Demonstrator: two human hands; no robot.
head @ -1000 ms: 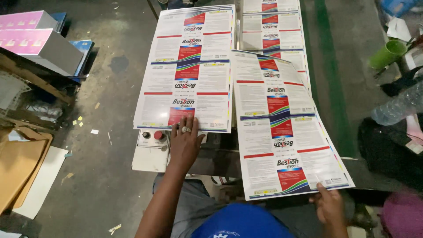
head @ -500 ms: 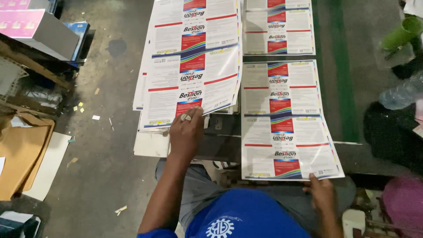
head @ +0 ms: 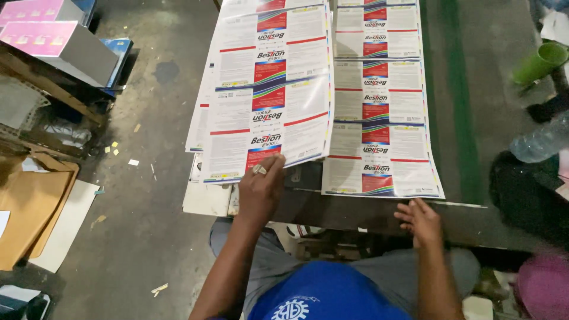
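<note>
Glossy printed sheets under two bare hands, seen from the head camera
Left hand (head: 261,192) pinches the near edge of the lifted top sheet (head: 269,95), whose long axis runs away from the person over the left stack (head: 198,127); right hand (head: 422,220) hangs loose and empty just below the flat right sheet (head: 379,95) on the dark worktop (head: 474,219), touching nothing

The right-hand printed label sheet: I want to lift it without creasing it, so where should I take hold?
Probably the near bottom edge of the right printed sheet, coming from the person's side. That edge lies flat at the table's front, and the right hand sits just below it, free. The left hand pinches the other sheet likewise.
</note>
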